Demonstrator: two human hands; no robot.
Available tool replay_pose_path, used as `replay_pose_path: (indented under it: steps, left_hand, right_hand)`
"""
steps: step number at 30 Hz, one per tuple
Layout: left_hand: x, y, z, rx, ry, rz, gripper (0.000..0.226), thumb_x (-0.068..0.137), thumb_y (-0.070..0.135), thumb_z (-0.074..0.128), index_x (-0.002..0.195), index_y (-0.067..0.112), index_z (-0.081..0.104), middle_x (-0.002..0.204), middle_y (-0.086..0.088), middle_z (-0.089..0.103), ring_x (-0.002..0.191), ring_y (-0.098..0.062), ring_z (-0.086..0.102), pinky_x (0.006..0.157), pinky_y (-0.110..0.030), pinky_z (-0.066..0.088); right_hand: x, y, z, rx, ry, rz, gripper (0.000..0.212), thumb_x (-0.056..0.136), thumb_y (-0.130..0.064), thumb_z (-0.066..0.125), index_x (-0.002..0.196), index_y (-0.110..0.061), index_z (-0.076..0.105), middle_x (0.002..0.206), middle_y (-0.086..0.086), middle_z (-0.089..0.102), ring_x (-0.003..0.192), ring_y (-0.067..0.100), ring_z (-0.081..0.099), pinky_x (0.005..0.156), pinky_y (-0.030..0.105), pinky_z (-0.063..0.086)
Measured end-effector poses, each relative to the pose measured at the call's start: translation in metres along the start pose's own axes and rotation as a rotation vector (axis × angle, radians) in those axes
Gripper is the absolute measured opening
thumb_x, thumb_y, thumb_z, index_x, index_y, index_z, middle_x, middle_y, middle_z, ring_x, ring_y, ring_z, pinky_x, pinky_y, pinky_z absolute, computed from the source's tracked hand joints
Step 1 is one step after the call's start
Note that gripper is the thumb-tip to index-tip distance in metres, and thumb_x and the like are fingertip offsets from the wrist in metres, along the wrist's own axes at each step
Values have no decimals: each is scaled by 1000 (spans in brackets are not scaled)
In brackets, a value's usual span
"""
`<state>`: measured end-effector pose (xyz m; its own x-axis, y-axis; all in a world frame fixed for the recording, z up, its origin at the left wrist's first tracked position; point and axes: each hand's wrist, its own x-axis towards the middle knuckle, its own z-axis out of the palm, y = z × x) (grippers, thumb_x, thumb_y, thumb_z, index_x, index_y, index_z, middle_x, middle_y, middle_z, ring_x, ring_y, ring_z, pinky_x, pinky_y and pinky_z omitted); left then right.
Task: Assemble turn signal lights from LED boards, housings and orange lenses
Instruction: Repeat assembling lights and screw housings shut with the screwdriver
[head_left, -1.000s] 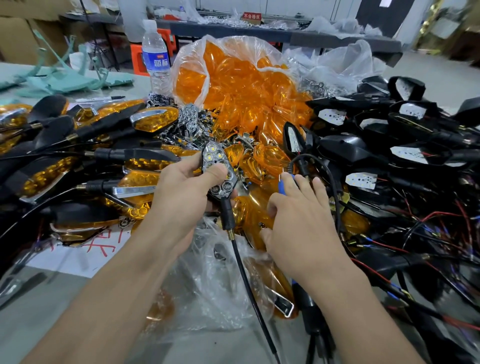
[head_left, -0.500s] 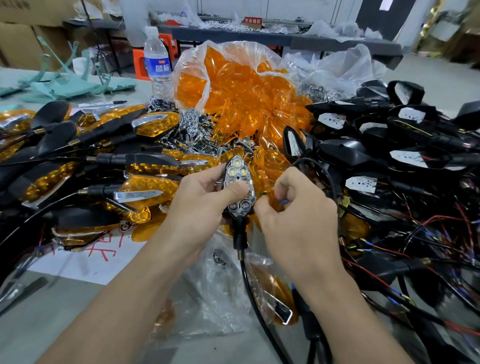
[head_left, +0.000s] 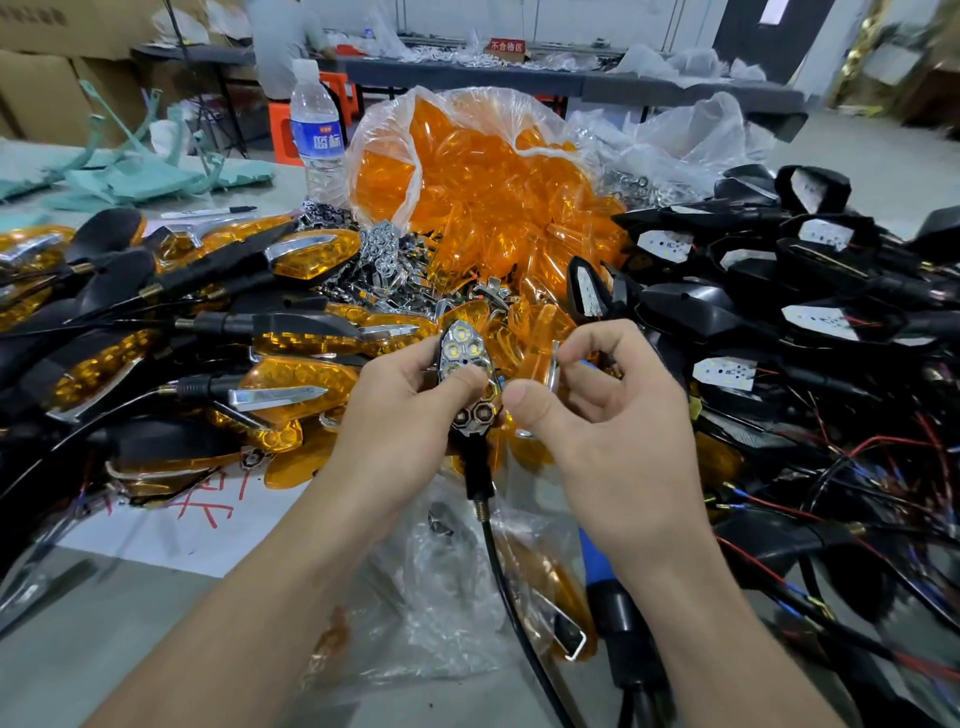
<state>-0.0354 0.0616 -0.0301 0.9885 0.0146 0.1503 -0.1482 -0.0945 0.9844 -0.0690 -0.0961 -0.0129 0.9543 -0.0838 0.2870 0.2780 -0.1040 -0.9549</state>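
Turn signal housing (head_left: 476, 470), LED board (head_left: 462, 349) seated, is being held above the tabletop (head_left: 78, 665) | left hand (head_left: 400, 415) is gripping it, thumb pressing its face | right hand (head_left: 608, 415) is pinching an orange lens (head_left: 540, 361) just beside | advice: lens probably seating best with pointed ends lining up, pressing evenly.

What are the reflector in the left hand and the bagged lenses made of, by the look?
The reflector in the left hand: probably chrome-plated plastic, going by its mirror-bright cups. The bagged lenses: translucent amber plastic with a glossy finish; light shows through.
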Motion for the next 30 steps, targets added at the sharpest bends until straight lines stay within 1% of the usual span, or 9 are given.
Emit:
replay_pose_path:
  steps: [2,5,8,11,14,16,20,25,30]
  left_hand:
    - [0,1,1,15,0,-11,11,89,31,66,87,25,75,78,-6,72,72,-15,68,75,-57,61]
    - [0,4,2,-10,-8,-32,14,84,30,64,88,23,76,81,-7,74,73,-20,70,74,-58,61]
    - [0,7,1,-115,-29,-90,17,80,24,63,89,25,78,92,-12,78,84,-34,76,72,-52,65]
    - [0,10,0,-210,-71,-150,24,77,21,60,87,31,80,95,-10,79,83,-29,77,72,-43,65]
    - [-2,14,0,-290,-128,-182,28,76,17,57,87,28,80,95,-13,77,79,-27,74,66,-40,63]
    - [-4,16,0,-322,-160,-192,29,77,16,56,90,25,80,93,-13,76,76,-25,72,63,-36,61]
    - [-5,16,2,-301,-196,-183,28,78,17,56,89,26,79,84,-6,72,72,-20,68,65,-38,61]
    - [-6,12,1,-243,-206,-187,24,79,18,57,94,12,74,86,-9,72,72,-20,67,62,-31,58]
    - [-5,11,2,-209,-218,-168,26,84,26,59,101,26,79,98,-10,77,82,-21,72,67,-31,60]
  right_hand:
    - [-2,2,1,20,1,7,30,78,-30,82,93,-32,57,75,19,60,67,21,54,65,52,51]
    - [-1,4,1,104,21,55,27,86,-18,81,96,-24,57,80,29,58,69,24,54,68,46,51]
    - [4,5,-3,257,51,157,23,92,-4,74,98,-18,58,87,19,73,80,25,70,82,53,61]
    - [6,6,-8,332,34,217,22,93,-1,71,102,-15,58,89,11,76,84,25,75,84,53,63]
    - [5,4,-9,269,24,184,27,86,-4,80,97,-19,61,94,27,70,82,27,70,88,67,57]
    - [4,4,-7,233,8,148,27,77,-13,81,93,-23,62,91,28,70,78,29,70,86,66,57]
    - [1,7,-3,120,-10,87,30,71,-23,85,91,-28,63,91,32,69,83,54,66,76,70,55]
    - [-4,6,1,-40,-32,49,39,67,-28,84,99,-38,63,86,-5,79,72,27,75,73,51,64]
    - [-4,8,0,-79,-22,32,47,76,-18,89,108,-43,66,86,-22,77,79,10,77,72,29,64]
